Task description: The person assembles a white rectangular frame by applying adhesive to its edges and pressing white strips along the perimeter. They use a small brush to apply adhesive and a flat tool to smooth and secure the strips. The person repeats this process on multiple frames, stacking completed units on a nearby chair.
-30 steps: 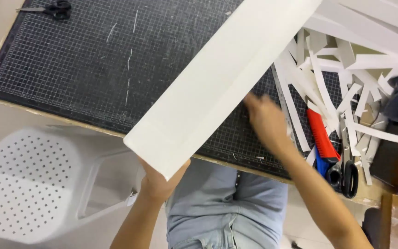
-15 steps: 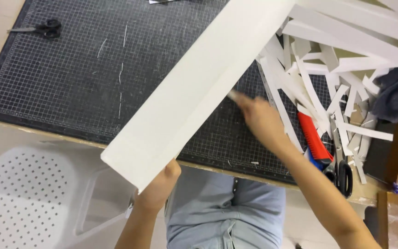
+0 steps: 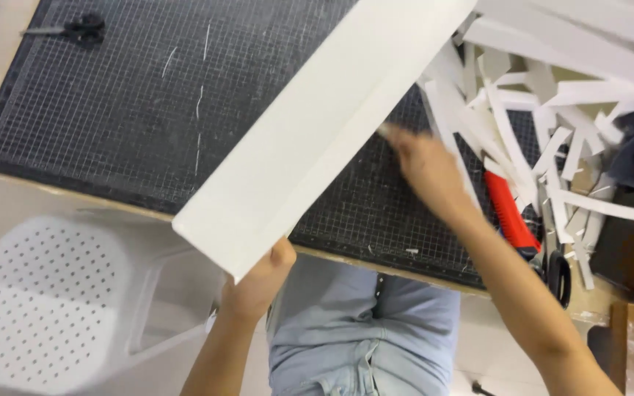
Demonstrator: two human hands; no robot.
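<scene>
A long white board (image 3: 317, 139), folded lengthwise, slants from the near table edge up to the far right over a black gridded cutting mat (image 3: 111, 110). My left hand (image 3: 258, 282) grips the board's near end from below, thumb on top. My right hand (image 3: 423, 165) is blurred with motion. Its fingertips touch the board's right edge about halfway along. Whether it pinches the edge I cannot tell.
A heap of white cut strips (image 3: 544, 95) covers the right of the table. In it lie a red utility knife (image 3: 511, 213) and black-handled scissors (image 3: 555, 271). Another pair of scissors (image 3: 75, 29) lies far left. A white perforated stool (image 3: 45, 301) stands below left.
My right hand has slid away from me along the board's right edge. The board has tilted a little, and the view has shifted.
</scene>
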